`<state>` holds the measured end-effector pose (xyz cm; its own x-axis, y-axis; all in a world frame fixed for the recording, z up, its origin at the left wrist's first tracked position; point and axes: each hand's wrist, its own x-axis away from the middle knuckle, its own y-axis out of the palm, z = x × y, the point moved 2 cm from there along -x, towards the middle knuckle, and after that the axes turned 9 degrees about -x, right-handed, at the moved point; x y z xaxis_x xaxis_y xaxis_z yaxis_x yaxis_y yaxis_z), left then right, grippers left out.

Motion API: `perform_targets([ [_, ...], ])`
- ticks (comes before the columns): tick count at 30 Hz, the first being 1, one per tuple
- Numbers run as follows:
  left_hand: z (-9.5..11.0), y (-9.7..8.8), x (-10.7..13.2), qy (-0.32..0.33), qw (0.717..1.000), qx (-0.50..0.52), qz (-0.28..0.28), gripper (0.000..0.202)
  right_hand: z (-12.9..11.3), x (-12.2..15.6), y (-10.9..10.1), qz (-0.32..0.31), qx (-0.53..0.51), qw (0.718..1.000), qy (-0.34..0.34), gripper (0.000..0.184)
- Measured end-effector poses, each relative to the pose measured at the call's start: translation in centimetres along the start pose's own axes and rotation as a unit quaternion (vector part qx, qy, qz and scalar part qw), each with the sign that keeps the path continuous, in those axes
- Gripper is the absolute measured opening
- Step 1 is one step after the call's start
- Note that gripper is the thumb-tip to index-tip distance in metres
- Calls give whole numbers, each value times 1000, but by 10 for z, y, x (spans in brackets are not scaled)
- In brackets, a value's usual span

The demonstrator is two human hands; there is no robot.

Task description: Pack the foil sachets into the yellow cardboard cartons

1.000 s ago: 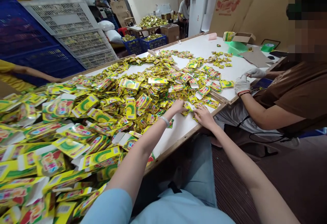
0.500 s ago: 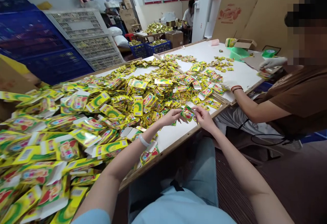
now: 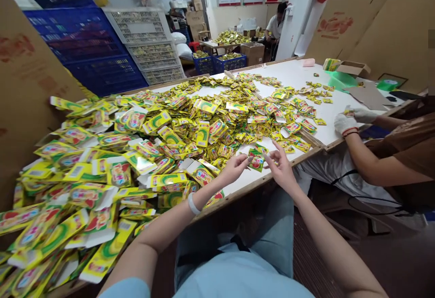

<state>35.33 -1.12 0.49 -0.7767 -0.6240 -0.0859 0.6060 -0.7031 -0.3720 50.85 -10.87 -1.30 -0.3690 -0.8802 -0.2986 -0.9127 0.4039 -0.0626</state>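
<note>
My left hand [image 3: 237, 169] is closed, its fingertips pinching the left edge of a small green and yellow packet [image 3: 256, 164] with a watermelon print. To the right of that packet is my right hand [image 3: 280, 167], its thumb and index finger apart. The thumb tip is close to the packet; whether it touches is unclear. Just behind the held packet, another green and yellow packet [image 3: 257, 149] shows over the white tabletop. Flat yellow printed boxes [image 3: 168, 180], some with flaps open, are heaped to the left of my hands.
Small yellow packets [image 3: 234, 128] spread across the middle of the white table [image 3: 288, 69], which has a wooden edge [image 3: 244, 185]. A co-worker's gloved hands [image 3: 346, 121] are at the right. Blue crates [image 3: 98, 53] and white crates [image 3: 146, 44] are stacked behind; cardboard [image 3: 27, 58] stands at left.
My view has turned left, so the scene sits further right. My right hand's fingers have come off the packet and spread. The co-worker's gloved hands have come together.
</note>
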Motion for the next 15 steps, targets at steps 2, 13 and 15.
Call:
perform_targets([
  [2,-4,-1,9,22,997,-60,39,47,16,10,8,6,-165,977,133,50],
  [13,-36,1,35,42,938,-343,4,30,36,40,37,-5,-360,896,259,37],
  [15,-38,-16,36,41,917,-396,-16,27,32,36,28,28,-347,907,236,35],
])
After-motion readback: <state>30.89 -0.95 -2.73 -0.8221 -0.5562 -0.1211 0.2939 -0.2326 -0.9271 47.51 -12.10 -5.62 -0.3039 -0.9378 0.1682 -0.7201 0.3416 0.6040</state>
